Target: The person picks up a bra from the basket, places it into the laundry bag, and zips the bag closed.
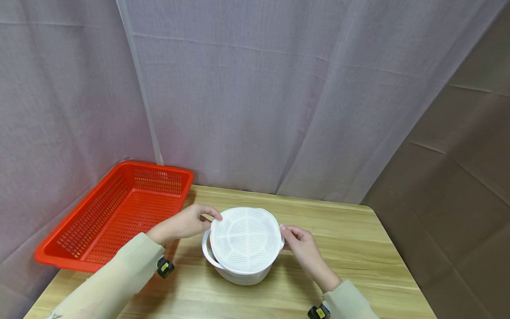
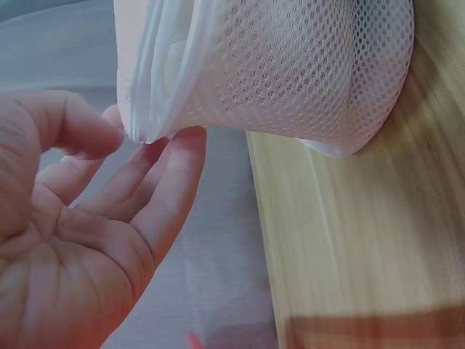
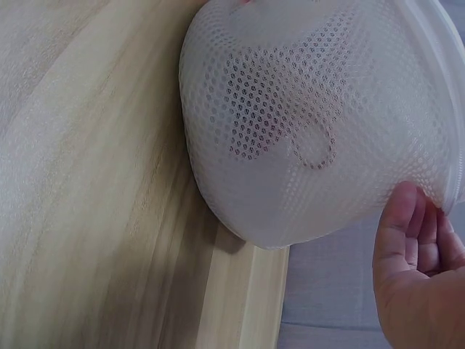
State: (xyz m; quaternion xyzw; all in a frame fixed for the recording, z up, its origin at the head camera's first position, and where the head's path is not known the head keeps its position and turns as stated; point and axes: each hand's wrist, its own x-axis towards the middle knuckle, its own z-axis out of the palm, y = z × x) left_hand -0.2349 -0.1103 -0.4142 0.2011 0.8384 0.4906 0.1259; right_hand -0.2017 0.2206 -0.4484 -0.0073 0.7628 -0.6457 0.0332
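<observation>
A round white mesh laundry bag [image 1: 241, 278] stands on the wooden table, its mesh lid [image 1: 247, 239] lying over the top. At the left the lid sits off the rim, leaving a crescent gap. My left hand [image 1: 187, 222] pinches the upper left edge between thumb and fingers, and in the left wrist view a zip band [image 2: 156, 80] runs there. On the opposite side my right hand [image 1: 303, 250] pinches the rim, thumb on top. Through the side mesh in the right wrist view, something pinkish shows faintly inside the bag [image 3: 290, 196].
A red plastic basket [image 1: 149, 208] with slotted walls stands left of the bag, by the curtain. Grey curtain [image 1: 239, 110] hangs behind the wooden table [image 1: 350, 252], and brown cloth [image 1: 450, 199] hangs on the right.
</observation>
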